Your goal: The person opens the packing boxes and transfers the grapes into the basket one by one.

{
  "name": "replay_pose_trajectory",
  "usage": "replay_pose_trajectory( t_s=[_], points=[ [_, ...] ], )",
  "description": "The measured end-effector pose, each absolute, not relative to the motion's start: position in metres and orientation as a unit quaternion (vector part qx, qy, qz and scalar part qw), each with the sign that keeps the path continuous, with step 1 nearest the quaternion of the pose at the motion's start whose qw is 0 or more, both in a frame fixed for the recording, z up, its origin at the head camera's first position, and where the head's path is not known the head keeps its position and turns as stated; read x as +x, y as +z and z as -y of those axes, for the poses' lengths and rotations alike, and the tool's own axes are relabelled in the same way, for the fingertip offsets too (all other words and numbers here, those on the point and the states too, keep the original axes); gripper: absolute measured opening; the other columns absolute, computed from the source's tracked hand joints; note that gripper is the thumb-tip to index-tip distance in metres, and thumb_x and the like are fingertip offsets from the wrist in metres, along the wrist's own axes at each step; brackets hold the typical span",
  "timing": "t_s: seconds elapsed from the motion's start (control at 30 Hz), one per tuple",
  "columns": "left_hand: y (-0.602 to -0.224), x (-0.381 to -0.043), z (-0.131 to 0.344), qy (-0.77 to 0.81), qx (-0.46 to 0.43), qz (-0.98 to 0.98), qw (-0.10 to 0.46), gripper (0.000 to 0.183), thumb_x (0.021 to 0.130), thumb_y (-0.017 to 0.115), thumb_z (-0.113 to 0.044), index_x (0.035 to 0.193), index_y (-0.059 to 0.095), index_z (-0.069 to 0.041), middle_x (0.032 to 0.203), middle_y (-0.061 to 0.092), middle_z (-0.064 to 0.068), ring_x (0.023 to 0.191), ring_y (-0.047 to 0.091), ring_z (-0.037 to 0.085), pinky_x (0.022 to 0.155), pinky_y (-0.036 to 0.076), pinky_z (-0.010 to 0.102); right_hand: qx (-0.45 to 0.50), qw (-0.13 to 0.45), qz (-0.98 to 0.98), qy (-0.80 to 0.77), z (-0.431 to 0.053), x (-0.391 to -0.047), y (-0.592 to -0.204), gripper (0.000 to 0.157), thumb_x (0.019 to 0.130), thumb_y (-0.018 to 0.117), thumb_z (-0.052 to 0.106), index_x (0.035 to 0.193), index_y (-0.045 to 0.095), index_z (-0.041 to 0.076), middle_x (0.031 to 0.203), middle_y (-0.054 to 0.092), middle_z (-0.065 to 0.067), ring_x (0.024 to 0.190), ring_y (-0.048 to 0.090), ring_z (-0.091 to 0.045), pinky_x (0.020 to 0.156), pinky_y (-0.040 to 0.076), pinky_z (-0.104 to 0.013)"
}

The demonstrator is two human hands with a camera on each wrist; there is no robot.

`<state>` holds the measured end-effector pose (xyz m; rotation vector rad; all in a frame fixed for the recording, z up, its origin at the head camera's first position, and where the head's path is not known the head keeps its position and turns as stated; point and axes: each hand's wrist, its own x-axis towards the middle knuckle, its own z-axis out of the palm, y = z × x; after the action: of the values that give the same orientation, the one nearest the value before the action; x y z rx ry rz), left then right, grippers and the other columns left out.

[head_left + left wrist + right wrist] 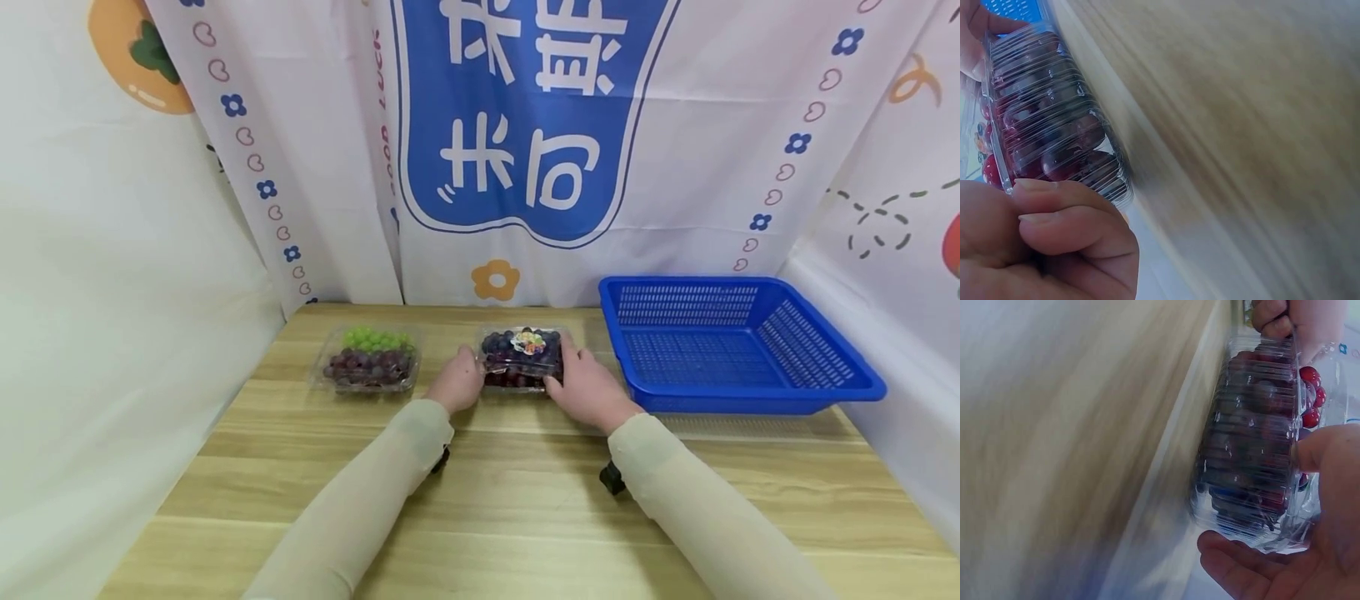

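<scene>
A clear plastic fruit box point(519, 357) with dark grapes and red round fruit in it, and a colourful sticker on its lid, is between my two hands near the back of the table. My left hand point(457, 381) pinches the box's rim at its left end. In the left wrist view, that hand's thumb and curled fingers point(1072, 228) meet at the rim. From the other end my right hand point(591, 388) grips the box. In the right wrist view its thumb point(1311, 450) presses the rim, with the fingers around the box's end.
To the left on the wooden table point(487, 500) stands another clear box point(369, 360) with green and purple grapes. A blue plastic basket point(690, 354) stands at the right, close to my right hand. A printed cloth point(442, 267) hangs behind the table.
</scene>
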<state>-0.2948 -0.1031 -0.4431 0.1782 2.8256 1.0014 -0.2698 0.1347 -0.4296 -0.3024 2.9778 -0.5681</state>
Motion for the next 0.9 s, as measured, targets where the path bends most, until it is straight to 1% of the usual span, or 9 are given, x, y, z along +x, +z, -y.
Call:
replay_pose_trajectory(
  t_s=[0.1,0.23,0.33,0.4,0.47,0.53,0.63,0.73,0.9],
  points=[
    [-0.444,-0.295,0.103,0.333,0.062,-0.938,0.069,0.047,0.108,0.037,-0.021,0.142,0.033,0.012,0.131,0.056,0.031,0.120,0.058,0.041,0.104,0.046,0.051,-0.111,0.043,-0.982,-0.147,-0.134,-0.269,-0.427,0.085,0.104,0.047,0.043,0.162,-0.002,0.004,0.147,0.041,-0.033,0.084,0.066,-0.032,0.073,0.055,-0.046],
    [-0.445,-0.295,0.103,0.331,0.067,-0.939,0.067,0.048,0.108,0.037,-0.020,0.142,0.033,0.013,0.134,0.054,0.033,0.123,0.056,0.043,0.106,0.044,0.051,-0.123,0.031,-0.983,-0.135,-0.135,-0.269,-0.423,0.083,0.103,0.049,0.039,0.161,0.003,0.001,0.127,0.058,-0.029,0.057,0.056,-0.022,0.057,0.047,-0.040],
    [-0.444,-0.294,0.103,0.329,0.068,-0.939,0.070,0.047,0.108,0.036,-0.019,0.143,0.033,0.013,0.134,0.054,0.033,0.123,0.056,0.042,0.106,0.044,0.052,-0.128,0.012,-0.980,-0.150,-0.139,-0.270,-0.424,0.085,0.102,0.053,0.043,0.162,0.008,0.003,0.123,0.062,-0.027,0.072,0.066,-0.028,0.070,0.054,-0.046],
    [-0.442,-0.294,0.103,0.327,0.069,-0.940,0.070,0.047,0.109,0.036,-0.019,0.143,0.033,0.013,0.135,0.053,0.033,0.123,0.056,0.043,0.106,0.044,0.052,-0.126,0.001,-0.976,-0.177,-0.143,-0.271,-0.429,0.087,0.101,0.055,0.047,0.162,0.010,0.004,0.131,0.060,-0.025,0.098,0.068,-0.035,0.088,0.053,-0.052],
    [-0.442,-0.294,0.104,0.327,0.067,-0.940,0.072,0.048,0.109,0.036,-0.020,0.145,0.031,0.013,0.137,0.052,0.033,0.125,0.055,0.043,0.107,0.043,0.052,-0.120,-0.004,-0.970,-0.212,-0.145,-0.272,-0.433,0.091,0.100,0.056,0.052,0.162,0.010,0.005,0.146,0.049,-0.025,0.125,0.055,-0.041,0.105,0.043,-0.057],
    [-0.442,-0.294,0.105,0.327,0.066,-0.940,0.072,0.051,0.109,0.036,-0.020,0.146,0.029,0.013,0.141,0.049,0.033,0.128,0.053,0.043,0.109,0.041,0.052,-0.107,0.002,-0.961,-0.255,-0.146,-0.271,-0.436,0.096,0.098,0.058,0.055,0.163,0.006,0.008,0.152,0.042,-0.023,0.137,0.044,-0.042,0.110,0.037,-0.058],
    [-0.445,-0.295,0.106,0.329,0.063,-0.939,0.077,0.054,0.109,0.036,-0.022,0.149,0.026,0.012,0.145,0.045,0.033,0.131,0.050,0.042,0.110,0.039,0.052,-0.085,0.016,-0.948,-0.307,-0.147,-0.270,-0.438,0.106,0.095,0.059,0.063,0.163,-0.005,0.012,0.159,0.032,-0.023,0.142,0.037,-0.041,0.113,0.033,-0.058],
    [-0.447,-0.294,0.107,0.332,0.060,-0.938,0.083,0.054,0.109,0.036,-0.022,0.150,0.025,0.012,0.146,0.044,0.032,0.131,0.050,0.042,0.110,0.040,0.052,-0.065,0.024,-0.936,-0.346,-0.148,-0.269,-0.439,0.116,0.090,0.060,0.070,0.161,-0.015,0.019,0.158,0.033,-0.024,0.139,0.041,-0.043,0.111,0.034,-0.059],
    [-0.447,-0.295,0.107,0.334,0.069,-0.937,0.076,0.048,0.110,0.035,-0.021,0.145,0.032,0.011,0.134,0.054,0.031,0.119,0.058,0.040,0.101,0.048,0.051,-0.041,0.033,-0.916,-0.399,-0.152,-0.268,-0.440,0.124,0.082,0.064,0.077,0.160,-0.019,0.026,0.161,0.027,-0.024,0.141,0.036,-0.044,0.111,0.033,-0.062]
  ],
)
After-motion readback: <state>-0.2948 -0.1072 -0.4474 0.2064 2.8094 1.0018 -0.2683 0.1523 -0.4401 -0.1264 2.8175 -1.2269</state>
